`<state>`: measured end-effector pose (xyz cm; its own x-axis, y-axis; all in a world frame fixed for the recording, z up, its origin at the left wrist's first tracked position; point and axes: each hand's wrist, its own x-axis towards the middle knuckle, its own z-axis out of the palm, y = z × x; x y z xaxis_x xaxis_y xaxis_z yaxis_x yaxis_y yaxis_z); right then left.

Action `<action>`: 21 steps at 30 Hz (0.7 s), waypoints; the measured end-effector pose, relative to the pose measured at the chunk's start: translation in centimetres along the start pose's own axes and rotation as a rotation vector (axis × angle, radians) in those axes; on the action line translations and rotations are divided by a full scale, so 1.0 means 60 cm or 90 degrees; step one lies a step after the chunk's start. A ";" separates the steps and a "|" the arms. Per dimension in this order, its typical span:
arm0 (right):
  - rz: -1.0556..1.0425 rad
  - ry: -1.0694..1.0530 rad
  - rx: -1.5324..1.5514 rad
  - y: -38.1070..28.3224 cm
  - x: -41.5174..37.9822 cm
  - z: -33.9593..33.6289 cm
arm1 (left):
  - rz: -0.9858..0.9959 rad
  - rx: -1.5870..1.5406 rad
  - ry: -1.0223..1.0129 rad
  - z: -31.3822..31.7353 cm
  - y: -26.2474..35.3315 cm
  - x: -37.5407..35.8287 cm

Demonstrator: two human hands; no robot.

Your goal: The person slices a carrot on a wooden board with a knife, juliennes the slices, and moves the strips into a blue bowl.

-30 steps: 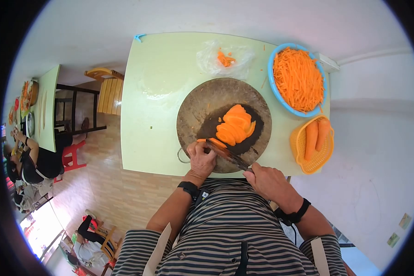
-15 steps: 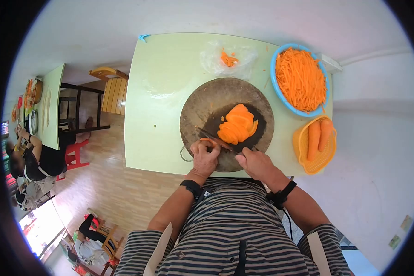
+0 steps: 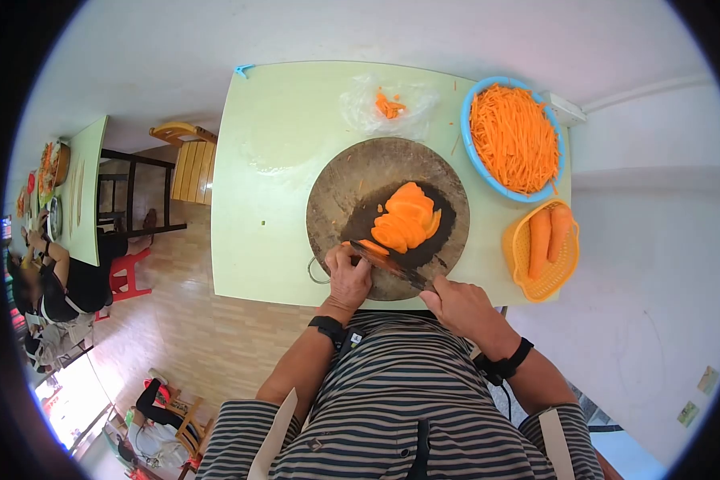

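Observation:
On the round wooden chopping board (image 3: 340,184), a pile of orange carrot slices (image 3: 408,220) lies right of the middle. My left hand (image 3: 349,280) rests at the board's near left edge, its fingers curled on a piece of carrot (image 3: 368,246) that is partly hidden by them and the blade. My right hand (image 3: 466,308) is closed round the handle of a knife (image 3: 396,270). The blade slants up and left across the board, its tip end beside my left fingertips and the carrot piece.
A blue basin (image 3: 468,136) holds shredded carrot. Below it, a yellow basket (image 3: 520,260) holds two whole carrots (image 3: 541,240). A clear plastic bag (image 3: 364,108) with carrot scraps lies behind the board. At far left, a person (image 3: 72,276) sits by another table (image 3: 90,192).
My right hand has shifted slightly right and nearer my body, and the blade now shows more of its flat side. My left hand stays at the carrot piece. The view has moved a little.

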<state>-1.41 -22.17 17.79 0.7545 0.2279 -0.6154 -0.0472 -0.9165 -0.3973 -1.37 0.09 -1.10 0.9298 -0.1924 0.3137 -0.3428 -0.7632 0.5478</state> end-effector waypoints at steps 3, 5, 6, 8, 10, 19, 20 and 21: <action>0.002 -0.010 -0.008 -0.002 -0.002 0.000 | -0.002 0.003 -0.014 0.001 -0.002 -0.003; 0.005 -0.012 -0.020 -0.006 -0.003 -0.004 | -0.004 -0.011 -0.014 0.003 -0.003 -0.005; 0.005 -0.012 -0.020 -0.008 -0.003 -0.005 | -0.004 -0.012 -0.015 0.002 -0.003 -0.004; 0.013 -0.016 -0.022 -0.010 -0.003 -0.006 | 0.005 -0.012 -0.014 0.000 -0.002 -0.003; 0.022 -0.025 -0.021 -0.015 -0.004 -0.013 | 0.010 -0.009 -0.016 -0.001 -0.004 -0.003; 0.009 -0.029 -0.027 -0.031 0.022 -0.016 | 0.002 0.010 -0.016 -0.001 0.001 0.001; 0.002 -0.023 -0.022 -0.032 0.028 -0.015 | 0.004 0.004 -0.009 -0.002 0.003 0.001; 0.002 -0.025 -0.023 -0.030 0.035 -0.011 | 0.002 0.004 -0.010 -0.001 0.002 -0.001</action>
<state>0.68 -20.26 17.65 0.7283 0.2368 -0.6431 -0.0260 -0.9282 -0.3712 -1.46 0.04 -0.97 0.9308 -0.2039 0.3034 -0.3446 -0.7663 0.5423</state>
